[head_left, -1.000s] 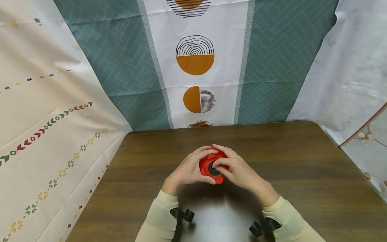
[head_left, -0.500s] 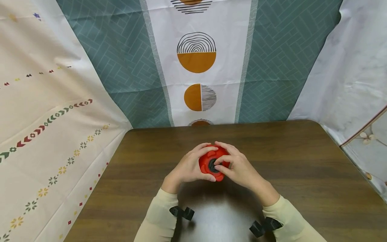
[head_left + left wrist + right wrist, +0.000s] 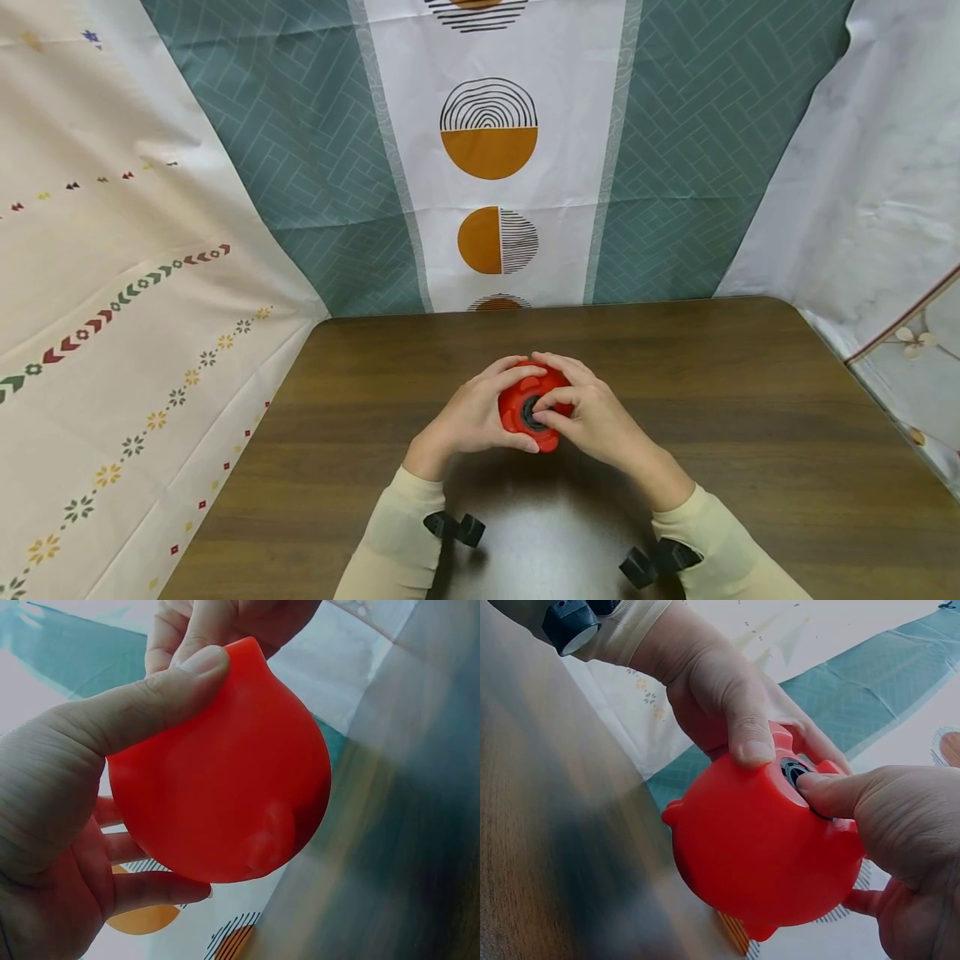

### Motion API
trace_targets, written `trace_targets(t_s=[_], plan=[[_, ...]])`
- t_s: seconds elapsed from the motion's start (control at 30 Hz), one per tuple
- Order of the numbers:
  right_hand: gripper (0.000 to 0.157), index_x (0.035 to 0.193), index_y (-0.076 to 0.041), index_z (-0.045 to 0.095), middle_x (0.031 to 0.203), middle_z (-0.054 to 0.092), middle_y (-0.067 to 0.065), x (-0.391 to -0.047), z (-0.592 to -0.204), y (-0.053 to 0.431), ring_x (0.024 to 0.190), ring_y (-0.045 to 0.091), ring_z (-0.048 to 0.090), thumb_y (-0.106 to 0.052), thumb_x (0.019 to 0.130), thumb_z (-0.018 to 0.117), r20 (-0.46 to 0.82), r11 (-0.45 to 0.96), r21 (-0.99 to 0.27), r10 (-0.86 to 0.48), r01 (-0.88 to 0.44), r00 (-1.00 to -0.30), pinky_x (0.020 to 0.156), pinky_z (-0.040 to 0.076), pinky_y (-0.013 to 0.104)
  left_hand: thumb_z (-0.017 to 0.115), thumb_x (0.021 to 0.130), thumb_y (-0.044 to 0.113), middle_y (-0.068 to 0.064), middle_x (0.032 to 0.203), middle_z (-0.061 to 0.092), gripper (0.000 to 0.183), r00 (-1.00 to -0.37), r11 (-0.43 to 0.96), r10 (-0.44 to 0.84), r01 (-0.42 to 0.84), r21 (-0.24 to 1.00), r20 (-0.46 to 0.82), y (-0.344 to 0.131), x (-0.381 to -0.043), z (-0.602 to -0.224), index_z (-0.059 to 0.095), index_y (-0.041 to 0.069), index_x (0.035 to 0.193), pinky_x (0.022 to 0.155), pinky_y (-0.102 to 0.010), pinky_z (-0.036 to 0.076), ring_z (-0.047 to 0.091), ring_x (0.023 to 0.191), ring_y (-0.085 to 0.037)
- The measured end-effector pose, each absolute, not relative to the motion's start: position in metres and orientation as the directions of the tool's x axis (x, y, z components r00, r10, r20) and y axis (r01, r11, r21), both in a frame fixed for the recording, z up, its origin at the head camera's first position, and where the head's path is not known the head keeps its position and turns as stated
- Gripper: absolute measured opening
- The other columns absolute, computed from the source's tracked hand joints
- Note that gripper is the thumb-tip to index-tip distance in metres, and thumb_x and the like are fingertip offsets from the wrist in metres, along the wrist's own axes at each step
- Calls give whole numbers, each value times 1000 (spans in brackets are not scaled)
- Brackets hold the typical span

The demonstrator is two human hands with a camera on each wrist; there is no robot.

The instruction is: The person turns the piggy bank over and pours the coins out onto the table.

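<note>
A red round knobbed ball (image 3: 547, 382) with a black round insert (image 3: 788, 768) is held up between both hands, over the table. My left hand (image 3: 472, 412) grips its side. In the left wrist view the left thumb lies across the smooth red underside (image 3: 217, 787), with other fingers behind it. My right hand (image 3: 600, 417) has its thumb and index finger at the black insert, while another finger reaches over the far rim. The right wrist view shows that thumb (image 3: 832, 793) pressing at the insert. The ball hides parts of several fingers.
A brown wooden table (image 3: 360, 392) lies under the hands, with a bright glare patch near the front. Behind it hangs a green and white patterned cloth (image 3: 315, 167); pale cloths (image 3: 112, 375) hang at both sides. Small black devices (image 3: 453, 528) sit on both wrists.
The head view has tilted slightly. The ball and both hands have shifted a little to the right in it, and the ball has turned slightly. Both hands keep their hold.
</note>
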State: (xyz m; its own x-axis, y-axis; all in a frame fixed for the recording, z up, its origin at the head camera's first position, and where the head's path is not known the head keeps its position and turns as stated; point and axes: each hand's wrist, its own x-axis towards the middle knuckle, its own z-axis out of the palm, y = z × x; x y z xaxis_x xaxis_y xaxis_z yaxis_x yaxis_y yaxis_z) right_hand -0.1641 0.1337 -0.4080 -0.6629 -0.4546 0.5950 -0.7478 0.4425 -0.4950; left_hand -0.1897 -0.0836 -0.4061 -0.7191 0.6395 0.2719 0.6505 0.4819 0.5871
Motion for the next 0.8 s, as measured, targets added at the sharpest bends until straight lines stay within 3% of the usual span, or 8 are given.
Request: trace_targets(t_s=[0.8], plan=[[14, 88, -10, 77, 139, 51, 10, -164, -409, 135, 129, 27, 43, -11, 74, 83, 596, 439, -483, -469, -757, -652, 91, 51, 43, 81, 66, 55, 5, 143, 39, 83, -707, 479, 643, 671, 567, 294, -84, -189, -406, 45, 37, 139, 86, -29, 52, 47, 120, -13]])
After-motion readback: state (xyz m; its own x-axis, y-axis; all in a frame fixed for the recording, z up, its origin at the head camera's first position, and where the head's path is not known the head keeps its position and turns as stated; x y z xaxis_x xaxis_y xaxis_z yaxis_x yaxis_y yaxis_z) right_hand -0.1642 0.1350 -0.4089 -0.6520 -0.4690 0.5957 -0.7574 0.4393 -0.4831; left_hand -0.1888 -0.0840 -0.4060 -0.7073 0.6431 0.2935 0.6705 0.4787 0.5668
